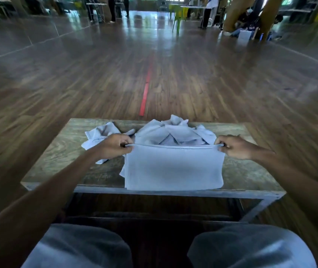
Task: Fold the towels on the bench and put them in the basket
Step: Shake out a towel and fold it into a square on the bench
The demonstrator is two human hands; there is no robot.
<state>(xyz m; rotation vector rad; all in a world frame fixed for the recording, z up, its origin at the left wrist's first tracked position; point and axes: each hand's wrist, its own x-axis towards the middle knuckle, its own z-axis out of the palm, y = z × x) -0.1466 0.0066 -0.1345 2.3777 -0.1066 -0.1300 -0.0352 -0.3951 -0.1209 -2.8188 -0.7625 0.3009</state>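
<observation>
A pale blue-grey towel (pixel 173 167) hangs stretched between my two hands above the wooden bench (pixel 57 151), its lower edge reaching the bench's front rim. My left hand (pixel 113 146) pinches its upper left corner and my right hand (pixel 233 147) pinches its upper right corner. Behind it lies a heap of crumpled towels (pixel 175 132) with dark stitched borders. Another loose towel (pixel 98 138) lies to the left, partly under my left hand. No basket is visible.
The bench has a metal frame (pixel 173 193) and stands on a wooden floor with a red tape line (pixel 144 97). My knees (pixel 80 248) are close to its front edge. People, tables and green chairs (pixel 177 14) stand far across the hall.
</observation>
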